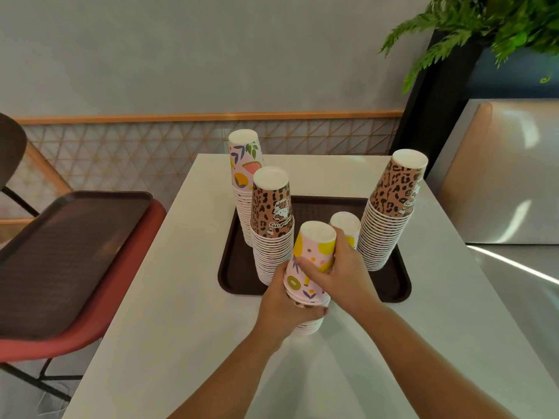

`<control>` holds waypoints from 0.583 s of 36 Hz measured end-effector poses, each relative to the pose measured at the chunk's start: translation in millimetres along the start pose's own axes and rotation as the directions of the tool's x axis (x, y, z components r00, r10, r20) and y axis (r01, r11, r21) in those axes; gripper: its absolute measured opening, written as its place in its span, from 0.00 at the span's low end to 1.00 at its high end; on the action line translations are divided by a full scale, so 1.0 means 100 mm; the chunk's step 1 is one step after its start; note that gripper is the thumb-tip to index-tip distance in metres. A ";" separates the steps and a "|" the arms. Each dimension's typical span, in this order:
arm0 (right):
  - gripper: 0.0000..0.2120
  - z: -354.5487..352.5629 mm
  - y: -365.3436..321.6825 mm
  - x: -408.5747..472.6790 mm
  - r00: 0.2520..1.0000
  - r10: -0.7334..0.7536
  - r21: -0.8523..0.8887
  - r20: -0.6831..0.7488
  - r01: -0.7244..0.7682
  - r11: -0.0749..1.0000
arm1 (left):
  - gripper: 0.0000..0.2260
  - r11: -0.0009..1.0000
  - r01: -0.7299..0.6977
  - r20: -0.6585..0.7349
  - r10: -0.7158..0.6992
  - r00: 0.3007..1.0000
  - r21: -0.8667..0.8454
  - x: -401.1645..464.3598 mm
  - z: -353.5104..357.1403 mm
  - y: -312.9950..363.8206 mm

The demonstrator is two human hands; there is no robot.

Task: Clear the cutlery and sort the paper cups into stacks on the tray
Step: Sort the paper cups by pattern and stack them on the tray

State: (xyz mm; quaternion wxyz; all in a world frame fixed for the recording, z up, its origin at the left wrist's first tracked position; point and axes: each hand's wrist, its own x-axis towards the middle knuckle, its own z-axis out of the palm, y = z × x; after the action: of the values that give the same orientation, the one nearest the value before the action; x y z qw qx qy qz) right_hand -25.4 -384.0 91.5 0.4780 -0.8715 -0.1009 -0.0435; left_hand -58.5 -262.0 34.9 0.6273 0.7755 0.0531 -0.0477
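Hands, left and right, grip pink cup stack over tray

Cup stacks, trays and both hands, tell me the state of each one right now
Held pink fruit-print stack: upside down, tilted, gripped by both hands at the tray's near edge.
Left hand: curled round the stack's lower part.
Right hand: curled round its upper part.
Two leopard-print stacks: upside down, standing on the tray.
Rear fruit-print stack: upside down, standing.
Short stack: mostly hidden behind the right hand.
Tray on table: holds stacks.
Spare tray: resting on a red chair.
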 end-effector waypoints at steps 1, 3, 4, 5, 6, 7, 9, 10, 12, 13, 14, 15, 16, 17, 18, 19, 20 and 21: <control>0.33 -0.01 -0.01 0.01 1.000 0.002 0.005 -0.008 -0.002 1.000 | 0.39 1.000 0.004 -0.008 -0.004 1.000 -0.006 -0.01 -0.01 -0.01; 0.33 -0.05 -0.03 0.04 0.999 -0.005 0.022 -0.041 0.006 1.000 | 0.38 0.999 0.023 -0.032 -0.024 0.999 -0.032 -0.02 -0.01 -0.03; 0.32 -0.07 -0.04 0.05 0.998 -0.015 0.032 -0.065 0.017 0.999 | 0.38 0.999 0.033 -0.039 -0.034 0.999 -0.037 -0.02 -0.01 -0.04; 0.30 -0.09 -0.06 0.07 0.996 -0.024 0.041 -0.088 0.028 0.999 | 0.37 0.999 0.040 -0.041 -0.042 0.998 -0.031 -0.03 0.00 -0.04; 0.29 -0.12 -0.07 0.10 0.993 -0.037 0.047 -0.113 0.042 0.998 | 0.36 0.999 0.047 -0.040 -0.048 0.998 -0.018 -0.04 0.00 -0.04; 0.28 -0.15 -0.09 0.12 0.989 -0.048 0.049 -0.139 0.055 0.997 | 0.34 0.998 0.054 -0.040 -0.055 0.998 -0.006 -0.04 0.00 -0.04; 0.26 -0.23 -0.15 0.17 0.977 -0.070 0.071 -0.201 0.086 0.994 | 0.32 0.998 0.070 -0.036 -0.070 0.997 0.001 -0.05 0.00 -0.05; 0.25 -0.28 -0.18 0.20 0.967 -0.078 0.088 -0.241 0.101 0.991 | 0.32 0.997 0.075 -0.036 -0.075 0.997 -0.001 -0.04 0.01 -0.06; 0.25 -0.38 -0.25 0.27 0.939 -0.087 0.125 -0.332 0.135 0.983 | 0.33 0.996 0.085 -0.040 -0.085 0.996 -0.005 -0.04 0.01 -0.06; 0.26 -0.43 -0.28 0.31 0.922 -0.089 0.139 -0.376 0.151 0.979 | 0.33 0.996 0.092 -0.042 -0.092 0.995 -0.009 -0.04 0.01 -0.06; 0.29 -0.47 -0.30 0.34 0.906 -0.092 0.143 -0.414 0.164 0.976 | 0.33 0.995 0.099 -0.042 -0.100 0.994 -0.015 -0.04 0.01 -0.06; 0.32 -0.51 -0.31 0.38 0.892 -0.097 0.133 -0.442 0.172 0.976 | 0.33 0.994 0.104 -0.039 -0.105 0.994 -0.021 -0.04 0.01 -0.05; 0.34 -0.53 -0.31 0.41 0.882 -0.105 0.114 -0.459 0.176 0.978 | 0.33 0.994 0.107 -0.036 -0.108 0.994 -0.025 -0.04 0.00 -0.04; 0.35 -0.55 -0.29 0.44 0.878 -0.109 0.097 -0.465 0.173 0.980 | 0.33 0.994 0.109 -0.032 -0.110 0.993 -0.028 -0.04 0.00 -0.03; 0.35 -0.55 -0.26 0.46 0.879 -0.103 0.087 -0.465 0.161 0.983 | 0.33 0.993 0.111 -0.029 -0.112 0.993 -0.032 -0.04 0.00 -0.02; 0.34 -0.55 -0.22 0.48 0.883 -0.094 0.080 -0.460 0.147 0.986 | 0.33 0.993 0.111 -0.029 -0.112 0.993 -0.039 -0.04 0.00 -0.01; 0.33 -0.53 -0.16 0.49 0.887 -0.086 0.067 -0.453 0.131 0.989 | 0.33 0.993 0.111 -0.029 -0.113 0.993 -0.046 -0.04 0.00 0.00; 0.32 -0.50 -0.11 0.50 0.892 -0.083 0.048 -0.445 0.117 0.992 | 0.32 0.992 0.114 -0.028 -0.116 0.993 -0.050 -0.04 -0.01 0.02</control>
State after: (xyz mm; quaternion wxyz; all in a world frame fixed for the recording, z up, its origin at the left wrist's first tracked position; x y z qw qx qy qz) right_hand 21.7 -413.6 136.2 0.5172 -0.8144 -0.0361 -0.2607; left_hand -62.0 -261.8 37.0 0.6412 0.7563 0.1085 -0.0706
